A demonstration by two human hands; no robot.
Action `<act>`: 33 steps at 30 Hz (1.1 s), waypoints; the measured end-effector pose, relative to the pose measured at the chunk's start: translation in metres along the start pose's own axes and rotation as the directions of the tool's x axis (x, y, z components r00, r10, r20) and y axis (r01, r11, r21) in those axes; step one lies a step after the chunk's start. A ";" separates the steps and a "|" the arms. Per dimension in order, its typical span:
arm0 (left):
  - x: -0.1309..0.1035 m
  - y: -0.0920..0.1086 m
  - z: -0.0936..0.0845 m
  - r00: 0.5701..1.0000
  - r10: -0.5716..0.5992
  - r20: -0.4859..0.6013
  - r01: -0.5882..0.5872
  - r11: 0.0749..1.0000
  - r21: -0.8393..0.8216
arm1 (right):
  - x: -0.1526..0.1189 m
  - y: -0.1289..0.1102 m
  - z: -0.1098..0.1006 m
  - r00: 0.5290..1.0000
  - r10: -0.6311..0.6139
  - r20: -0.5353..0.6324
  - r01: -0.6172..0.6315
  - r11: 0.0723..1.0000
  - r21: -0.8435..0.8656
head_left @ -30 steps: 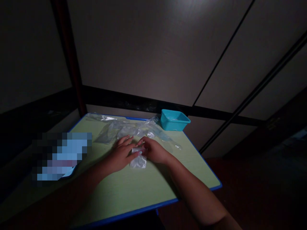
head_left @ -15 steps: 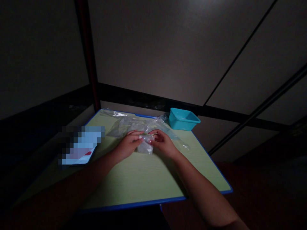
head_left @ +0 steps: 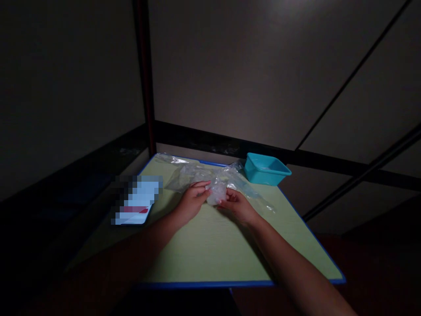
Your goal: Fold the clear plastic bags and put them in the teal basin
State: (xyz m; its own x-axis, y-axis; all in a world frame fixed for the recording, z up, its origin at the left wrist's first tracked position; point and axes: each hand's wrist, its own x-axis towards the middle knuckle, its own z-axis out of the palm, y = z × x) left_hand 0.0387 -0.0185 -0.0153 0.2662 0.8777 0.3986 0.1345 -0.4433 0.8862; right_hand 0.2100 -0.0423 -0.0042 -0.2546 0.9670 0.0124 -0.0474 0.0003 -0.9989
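Between my two hands is a small clear plastic bag [head_left: 216, 194], crumpled and whitish; whether anything is inside it I cannot tell. My left hand [head_left: 194, 199] grips its left side, thumb and fingers closed on the edge. On the other side, my right hand [head_left: 239, 205] pinches the lower right edge with the thumb and fingertips. Just beyond the hands, larger clear plastic bags [head_left: 179, 179] lie loosely spread over the table, with part of them hidden behind the fingers.
A turquoise plastic basket [head_left: 265, 170] stands at the table's far right corner. On the left rests a lit phone [head_left: 140, 210], its screen blurred out. The pale green table [head_left: 210, 259] has a blue rim, and walls rise behind it.
The small bag hung flat and square before; now it is bunched up and more rounded between my hands. My right fingers have shifted lower on it. The whole view has swung slightly left.
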 end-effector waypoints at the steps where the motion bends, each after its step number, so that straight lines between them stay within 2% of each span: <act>1: 0.000 0.000 0.001 1.000 0.002 0.009 -0.002 1.000 0.010 | 0.000 -0.001 0.001 1.000 -0.004 -0.003 0.004 1.000 0.005; 6: 0.001 0.000 0.001 0.998 0.067 0.011 -0.068 0.972 0.224 | 0.001 -0.003 -0.002 0.998 -0.021 -0.057 0.022 1.000 0.009; 11: -0.001 0.000 -0.005 0.978 0.201 0.062 -0.205 0.852 0.481 | 0.003 -0.012 -0.014 0.986 -0.074 -0.147 0.071 0.997 -0.025; 15: -0.003 -0.002 -0.008 0.979 0.164 0.123 -0.204 0.736 0.645 | 0.002 -0.032 -0.023 0.961 -0.163 -0.225 0.141 0.983 -0.114; 19: -0.002 -0.004 -0.010 0.983 0.143 0.117 -0.184 0.685 0.705 | 0.003 -0.056 -0.039 0.938 -0.234 -0.254 0.179 0.958 -0.222; 22: -0.002 -0.007 -0.010 0.989 0.111 0.096 -0.145 0.621 0.770 | 0.012 -0.075 -0.068 0.920 -0.274 -0.281 0.184 0.933 -0.309; 25: -0.001 -0.010 -0.009 0.996 0.033 0.085 -0.089 0.562 0.822 | 0.029 -0.095 -0.115 0.875 -0.296 -0.384 0.143 0.914 -0.380; 26: 0.000 -0.011 -0.009 0.997 0.007 0.074 -0.065 0.552 0.831 | 0.035 -0.103 -0.132 0.853 -0.290 -0.434 0.093 0.903 -0.419; 28: 0.001 -0.013 -0.008 0.998 -0.027 0.063 -0.039 0.533 0.845 | 0.049 -0.116 -0.165 0.822 -0.210 -0.529 -0.107 0.856 -0.506; 29: 0.001 -0.014 -0.008 0.998 -0.039 0.056 -0.028 0.522 0.852 | 0.056 -0.121 -0.180 0.810 -0.183 -0.557 -0.164 0.841 -0.516; 33: 0.002 -0.019 -0.008 0.998 -0.062 0.032 0.001 0.478 0.879 | 0.079 -0.133 -0.227 0.797 -0.062 -0.600 -0.352 0.761 -0.546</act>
State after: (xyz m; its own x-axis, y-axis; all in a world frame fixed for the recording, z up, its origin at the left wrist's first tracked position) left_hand 0.0288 -0.0067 -0.0293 0.2881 0.8971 0.3350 0.9031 -0.3708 0.2165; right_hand 0.4155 0.0914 0.1192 0.3799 0.9240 0.0442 0.5805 -0.2010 -0.7890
